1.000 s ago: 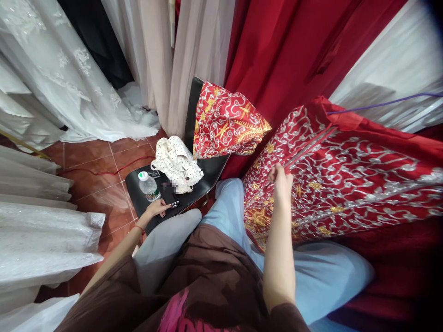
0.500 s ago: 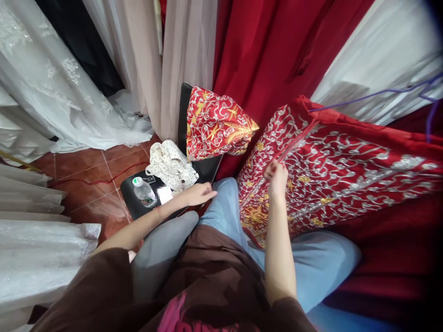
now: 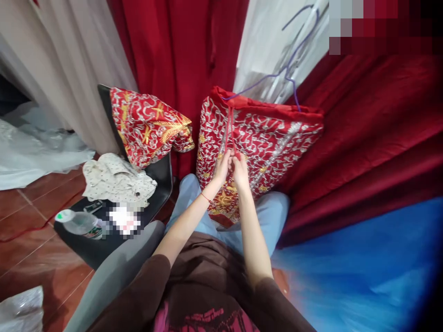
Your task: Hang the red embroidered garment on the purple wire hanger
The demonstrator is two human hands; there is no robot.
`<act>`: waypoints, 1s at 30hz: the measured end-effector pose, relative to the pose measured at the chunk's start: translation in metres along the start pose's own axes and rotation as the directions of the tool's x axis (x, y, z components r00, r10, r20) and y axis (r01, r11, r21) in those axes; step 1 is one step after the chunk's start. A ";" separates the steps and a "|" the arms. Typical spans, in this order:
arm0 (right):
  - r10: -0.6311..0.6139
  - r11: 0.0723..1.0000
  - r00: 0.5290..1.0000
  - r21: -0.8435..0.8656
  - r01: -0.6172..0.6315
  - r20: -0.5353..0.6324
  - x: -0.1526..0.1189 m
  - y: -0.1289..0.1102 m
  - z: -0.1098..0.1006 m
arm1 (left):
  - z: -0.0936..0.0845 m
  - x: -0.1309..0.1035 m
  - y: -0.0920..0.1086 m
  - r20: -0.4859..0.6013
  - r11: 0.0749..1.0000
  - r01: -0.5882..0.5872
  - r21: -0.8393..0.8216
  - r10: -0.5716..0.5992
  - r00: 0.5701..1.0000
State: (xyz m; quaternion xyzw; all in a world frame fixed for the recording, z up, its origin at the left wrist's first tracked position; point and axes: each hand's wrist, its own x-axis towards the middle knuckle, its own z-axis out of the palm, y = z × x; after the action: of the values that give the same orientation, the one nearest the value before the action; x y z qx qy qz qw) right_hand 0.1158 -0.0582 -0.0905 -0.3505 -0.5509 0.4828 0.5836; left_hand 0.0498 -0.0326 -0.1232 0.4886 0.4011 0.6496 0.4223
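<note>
Far left, a water bottle (image 3: pixel 79 223) lies on the black chair (image 3: pixel 162 173) w/ a spotted cloth (image 3: pixel 116 177) and a second red embroidered piece (image 3: pixel 148 124) draped over the backrest. Centre: our left hand (image 3: pixel 221 167) and right hand (image 3: pixel 239 169) meet on the red embroidered garment (image 3: pixel 263 138), which hangs from a purple hanger (image 3: pixel 289 74) and rests against our knees. Each grip is pressed together, pinching the thin red cord at the front opening. Fabric looks soft but embroidery-heavy, prob. snag-prone; we'd hold near the seam. Right: plain red drapes (image 3: pixel 374 129).

Both hands, left hand (image 3: pixel 222 167) beside right hand (image 3: pixel 239 169), meet on the embroidered garment (image 3: pixel 273 138) ahead; left of it, a chair (image 3: pixel 162 173) carries a bottle (image 3: pixel 78 223) and bag (image 3: pixel 116 180).
</note>
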 end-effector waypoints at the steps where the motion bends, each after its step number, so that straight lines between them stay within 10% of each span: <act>1: -0.003 1.000 1.000 -0.027 0.004 0.013 -0.003 0.000 -0.006 | 0.003 -0.004 0.000 -0.039 0.998 -0.005 -0.062 0.002 0.999; 9: -0.159 0.969 0.986 -0.202 0.146 -0.053 -0.003 -0.001 -0.028 | -0.009 0.004 0.043 0.159 0.988 -0.063 -0.141 0.086 0.984; 15: 0.031 0.985 0.998 -0.173 -0.021 0.056 -0.007 -0.003 -0.029 | -0.042 0.003 0.056 0.348 0.990 -0.111 0.087 0.075 0.934; 21: 0.170 0.980 0.985 -0.109 -0.168 0.006 -0.004 0.004 -0.012 | -0.073 -0.019 0.053 0.305 0.995 -0.039 0.094 0.009 0.952; 30: -0.109 0.815 0.991 -0.564 0.132 0.076 0.011 -0.013 0.005 | -0.084 -0.034 0.038 0.200 0.999 0.050 0.012 -0.052 0.978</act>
State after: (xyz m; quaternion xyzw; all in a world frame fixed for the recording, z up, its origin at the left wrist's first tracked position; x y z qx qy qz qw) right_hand 0.1128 -0.0525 -0.0739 -0.4628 -0.7021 0.2661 0.4712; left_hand -0.0322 -0.0861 -0.1150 0.5426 0.3714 0.5846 0.4753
